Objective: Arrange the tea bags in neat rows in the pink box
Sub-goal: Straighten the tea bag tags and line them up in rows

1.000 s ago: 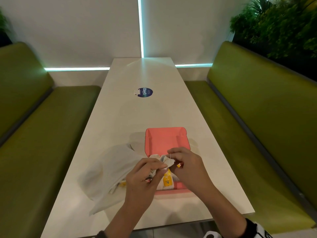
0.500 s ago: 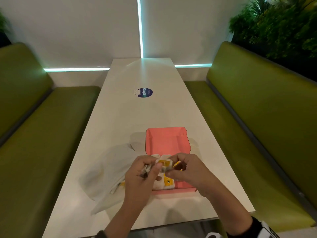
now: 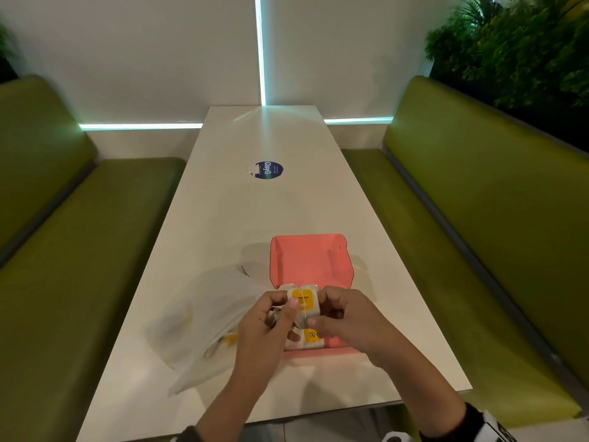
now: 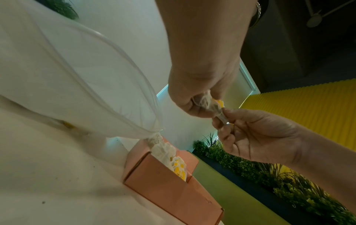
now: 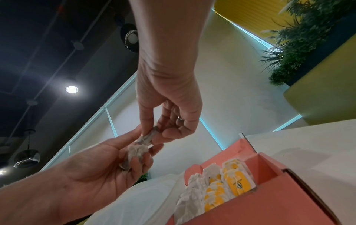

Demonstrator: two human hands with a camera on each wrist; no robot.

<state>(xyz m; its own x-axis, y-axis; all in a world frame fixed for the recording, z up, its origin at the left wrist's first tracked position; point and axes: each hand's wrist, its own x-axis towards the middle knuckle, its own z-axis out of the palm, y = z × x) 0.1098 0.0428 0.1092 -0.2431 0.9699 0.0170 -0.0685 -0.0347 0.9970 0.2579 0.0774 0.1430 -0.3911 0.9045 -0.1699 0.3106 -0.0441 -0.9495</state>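
Both hands hold one tea bag [image 3: 302, 303] with a yellow tag above the near end of the open pink box [image 3: 310, 266]. My left hand [image 3: 285, 312] pinches one end of the tea bag [image 5: 137, 150], and my right hand [image 3: 320, 315] grips its crumpled body [image 4: 212, 105]. Several tea bags [image 5: 215, 187] with yellow tags lie side by side in the box [image 5: 269, 197], partly hidden under my hands in the head view. More tea bags [image 4: 177, 166] show above the box wall [image 4: 163, 182].
A translucent plastic bag [image 3: 207, 314] lies on the white table [image 3: 255, 212] just left of the box, with yellow-tagged items inside. A round blue sticker [image 3: 269, 170] is farther along the table. Green benches [image 3: 478, 218] flank both sides.
The hands have drawn together and turned the tea bag, so its yellow tag now faces up. They stay over the near end of the box.
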